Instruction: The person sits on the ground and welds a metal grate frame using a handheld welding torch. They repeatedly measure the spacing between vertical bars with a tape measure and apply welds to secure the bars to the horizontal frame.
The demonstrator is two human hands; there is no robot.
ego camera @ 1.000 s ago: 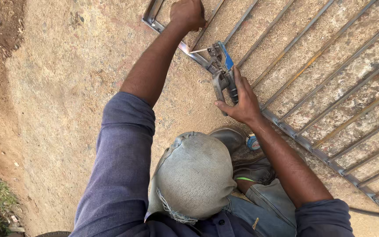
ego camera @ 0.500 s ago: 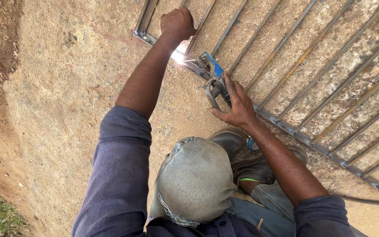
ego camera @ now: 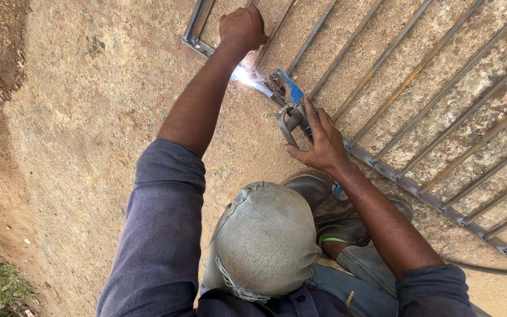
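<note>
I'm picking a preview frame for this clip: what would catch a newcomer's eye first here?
First the bright white-blue spark at the top centre, on the frame of a barred metal gate lying flat on sandy ground. The right hand holds a blue-tipped electrode holder to it, while the left hand closes in a grip on the gate's bar just above. Lower centre, a grey cloth bundle fills the foreground.
</note>
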